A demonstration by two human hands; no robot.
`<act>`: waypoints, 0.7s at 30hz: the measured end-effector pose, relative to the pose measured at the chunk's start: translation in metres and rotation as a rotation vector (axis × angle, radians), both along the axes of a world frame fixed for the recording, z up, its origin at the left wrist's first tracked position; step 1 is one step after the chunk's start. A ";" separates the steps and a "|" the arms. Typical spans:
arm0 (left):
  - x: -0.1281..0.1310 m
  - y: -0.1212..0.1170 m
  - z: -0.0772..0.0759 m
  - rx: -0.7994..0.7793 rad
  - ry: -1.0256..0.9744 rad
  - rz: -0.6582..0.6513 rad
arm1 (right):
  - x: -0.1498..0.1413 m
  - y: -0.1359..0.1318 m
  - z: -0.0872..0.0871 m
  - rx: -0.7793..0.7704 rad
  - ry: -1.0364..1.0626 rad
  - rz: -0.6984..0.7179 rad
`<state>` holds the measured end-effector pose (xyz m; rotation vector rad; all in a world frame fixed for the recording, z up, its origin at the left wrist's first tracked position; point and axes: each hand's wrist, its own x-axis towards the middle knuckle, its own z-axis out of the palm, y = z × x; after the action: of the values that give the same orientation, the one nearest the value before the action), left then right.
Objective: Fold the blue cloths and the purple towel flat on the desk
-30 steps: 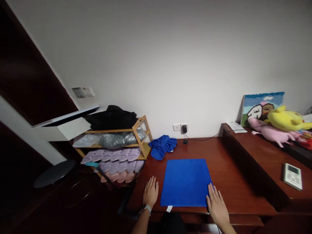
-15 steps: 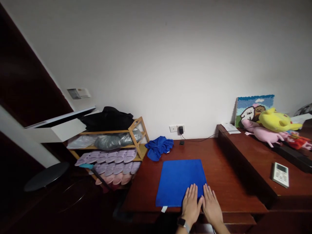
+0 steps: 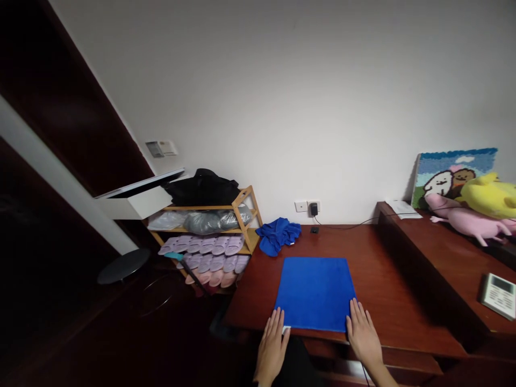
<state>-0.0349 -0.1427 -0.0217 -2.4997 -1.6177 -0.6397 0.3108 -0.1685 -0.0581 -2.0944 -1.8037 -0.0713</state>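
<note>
A blue cloth (image 3: 316, 293) lies flat and square on the reddish-brown desk (image 3: 258, 301), near its front edge. At the cloth's near left corner rests my left hand (image 3: 273, 344), fingers stretched out, beside a small white tag (image 3: 286, 329). My right hand (image 3: 364, 333) lies with fingers extended along the near right corner. Neither hand grips anything. Farther back on the desk, against the shelf side, sits a crumpled second blue cloth (image 3: 278, 235).
Left of the desk stands a wooden rack (image 3: 250, 215) with lilac slippers (image 3: 217, 244) and a black bag (image 3: 203, 189). On the raised right section are plush toys (image 3: 467, 220), a picture (image 3: 453, 174) and a white calculator-like device (image 3: 500, 295). A plugged-in adapter (image 3: 314, 209) trails a cable.
My left hand has moved from the cloth's right part to its near left corner. My right hand stays by the right edge. The view has turned somewhat left.
</note>
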 end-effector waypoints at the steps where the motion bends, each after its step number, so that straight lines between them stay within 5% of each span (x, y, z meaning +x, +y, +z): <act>1: -0.001 -0.002 0.001 -0.008 -0.007 -0.005 | 0.000 0.000 0.000 -0.006 -0.003 0.000; 8: 0.002 -0.034 0.000 -0.011 -0.038 0.024 | 0.001 -0.003 0.007 -0.039 -0.048 0.011; 17: 0.012 -0.081 -0.066 0.130 -0.087 0.063 | 0.003 -0.003 0.000 0.015 -0.051 0.026; 21: 0.019 -0.072 -0.045 0.106 -0.143 0.105 | 0.003 -0.002 -0.002 0.007 -0.047 0.033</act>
<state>-0.0164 -0.2151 -0.0670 -2.3254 -1.7003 -0.8830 0.3139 -0.1707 -0.0601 -2.0743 -1.8613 -0.1186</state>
